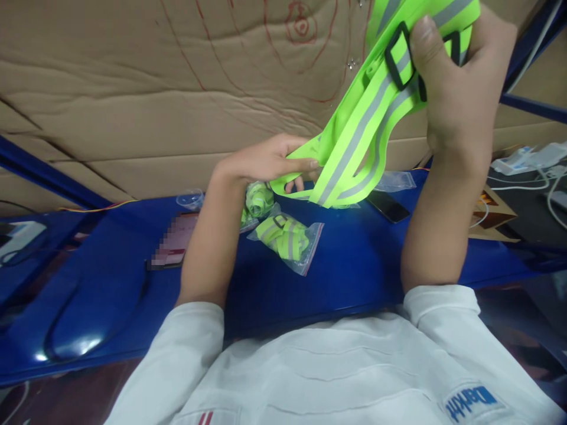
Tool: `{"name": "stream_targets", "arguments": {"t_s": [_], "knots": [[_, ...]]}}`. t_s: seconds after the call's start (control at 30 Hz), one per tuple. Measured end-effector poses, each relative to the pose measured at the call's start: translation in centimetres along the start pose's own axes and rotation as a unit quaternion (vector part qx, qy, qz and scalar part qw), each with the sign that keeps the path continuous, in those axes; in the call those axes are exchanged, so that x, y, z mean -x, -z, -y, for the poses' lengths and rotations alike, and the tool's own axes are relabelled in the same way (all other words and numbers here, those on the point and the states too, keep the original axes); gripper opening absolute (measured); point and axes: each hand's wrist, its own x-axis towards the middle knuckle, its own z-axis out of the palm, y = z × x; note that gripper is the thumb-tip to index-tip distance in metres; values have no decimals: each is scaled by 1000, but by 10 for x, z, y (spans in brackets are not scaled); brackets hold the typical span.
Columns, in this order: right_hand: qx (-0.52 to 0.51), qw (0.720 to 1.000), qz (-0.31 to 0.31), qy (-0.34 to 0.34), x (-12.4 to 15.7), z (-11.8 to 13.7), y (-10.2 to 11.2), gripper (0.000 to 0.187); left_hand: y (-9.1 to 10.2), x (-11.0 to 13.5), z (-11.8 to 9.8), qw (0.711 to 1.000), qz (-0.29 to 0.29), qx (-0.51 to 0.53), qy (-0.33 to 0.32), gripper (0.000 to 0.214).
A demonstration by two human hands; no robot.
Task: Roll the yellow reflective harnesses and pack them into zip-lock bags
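Observation:
A neon yellow-green reflective strap (354,139) with grey stripes and black buckles hangs in loops between my hands, above the blue table. Raised at the upper right, my right hand (460,82) pinches it beside the buckles, the thumb pressed on the bands. Lower and to the left, my left hand (270,159) has its fingers in the lower loop, closed around the band. Below lies a clear zip bag (287,242) holding a similar folded strap. Behind it, partly hidden by my left forearm, sits another bagged strap (259,199).
A phone (170,242) lies left of my left forearm on the blue table (345,265). A dark phone (387,206) and an empty clear bag (396,180) are near my right forearm. White power strips and cables (529,158) sit at right. Cardboard (133,88) stands behind.

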Motion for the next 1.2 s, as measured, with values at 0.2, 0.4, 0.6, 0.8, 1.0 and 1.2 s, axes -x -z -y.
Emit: {"name": "stream_targets", "arguments": {"t_s": [0.2, 0.4, 0.6, 0.8, 1.0, 1.2], "knots": [[19, 1000, 2, 2, 2, 8, -1, 26, 9, 3, 2, 998, -36, -25, -47, 58], [136, 986, 85, 47, 12, 36, -22, 28, -18, -7, -9, 961, -180, 137, -161, 65], [121, 981, 117, 101, 19, 55, -38, 28, -46, -27, 2, 978, -125, 157, -63, 47], [-39, 994, 58, -89, 16, 43, -41, 27, -35, -21, 5, 989, -90, 102, -56, 46], [-232, 920, 179, -259, 20, 18, -54, 31, -31, -16, 5, 987, -129, -28, -91, 46], [-61, 983, 111, -135, 24, 34, -61, 13, -27, -13, 12, 988, -137, -47, -55, 51]]}}
